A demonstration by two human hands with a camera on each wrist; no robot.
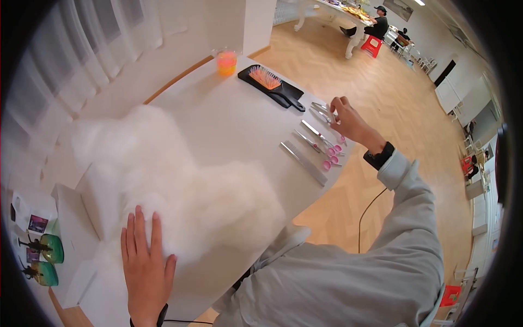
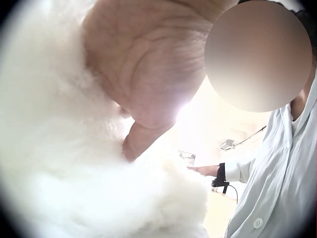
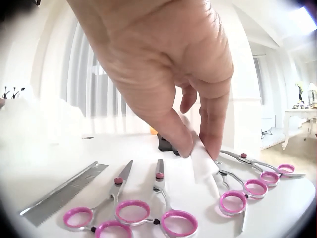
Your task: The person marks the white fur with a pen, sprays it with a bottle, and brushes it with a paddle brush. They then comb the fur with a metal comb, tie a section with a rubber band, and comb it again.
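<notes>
A large fluffy white mass (image 1: 218, 201) lies over the table; it also fills the left side of the left wrist view. My left hand (image 1: 147, 261) rests on it, palm down, fingers extended. In the left wrist view, the thumb of that left hand (image 2: 148, 64) touches the fluff. My right hand (image 1: 351, 125) is over the far right table edge, beside the scissors. The right wrist view shows the right hand (image 3: 168, 64) pinching a slim white object (image 3: 202, 163) between thumb and fingers. Pink-ringed scissors (image 3: 178, 223) and a metal comb (image 3: 67, 193) lie nearby.
On the table (image 1: 218, 117) are an orange-bristled brush (image 1: 265, 78) on a black one and a cup of orange contents (image 1: 226, 62). Two green bottles (image 1: 53, 248) stand at the left. People sit far off near another table (image 1: 348, 12).
</notes>
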